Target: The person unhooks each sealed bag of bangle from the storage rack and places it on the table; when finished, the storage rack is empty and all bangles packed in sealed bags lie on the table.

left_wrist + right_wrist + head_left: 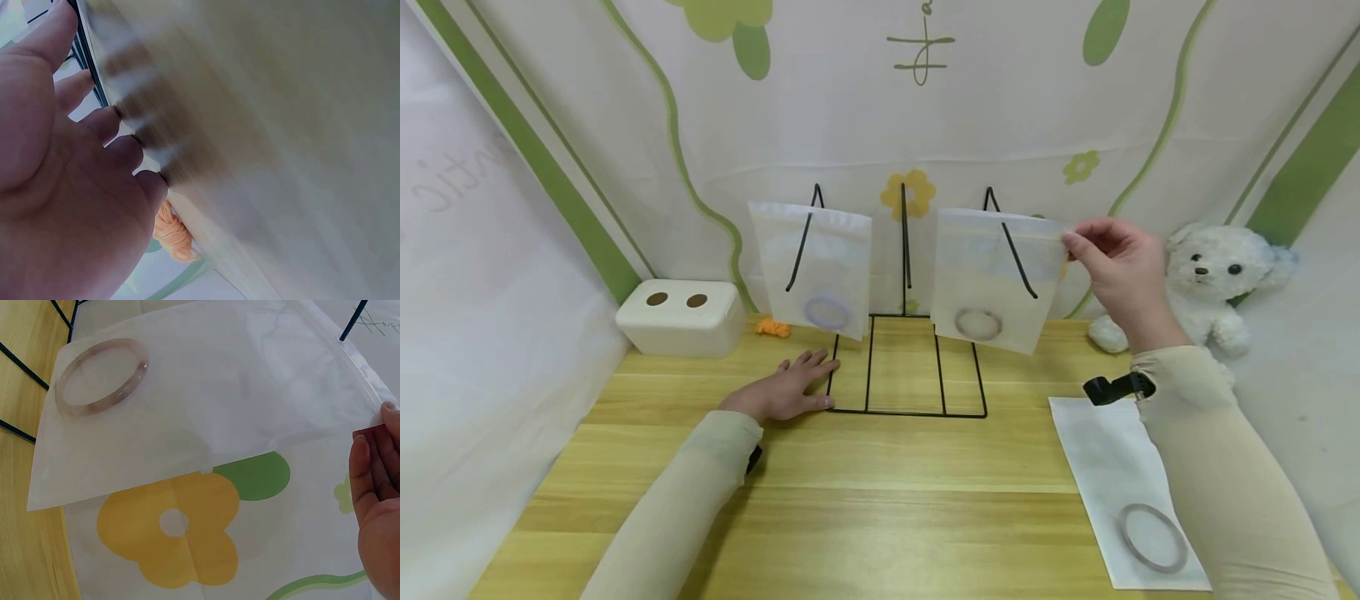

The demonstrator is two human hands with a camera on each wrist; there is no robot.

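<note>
A black wire rack (906, 413) stands on the wooden table, with upright hooks at its back. My right hand (1122, 271) pinches the upper right corner of a translucent white pouch (1000, 279), which hangs on the right hook. A brownish bangle (103, 378) shows inside that pouch. On the left hook hangs a similar pouch (808, 258) with a lilac bangle (826, 312). My left hand (786, 387) lies on the table with straight, spread fingers, its tips touching the left side of the rack's base. The middle hook (904, 242) carries nothing.
At the right front lies another white pouch (1097, 467) with a bangle (1153, 537), partly under the right forearm. A white teddy bear (1213, 287) sits behind it. At the back left are a white box (681, 321) with two holes and an orange cord bundle (773, 327).
</note>
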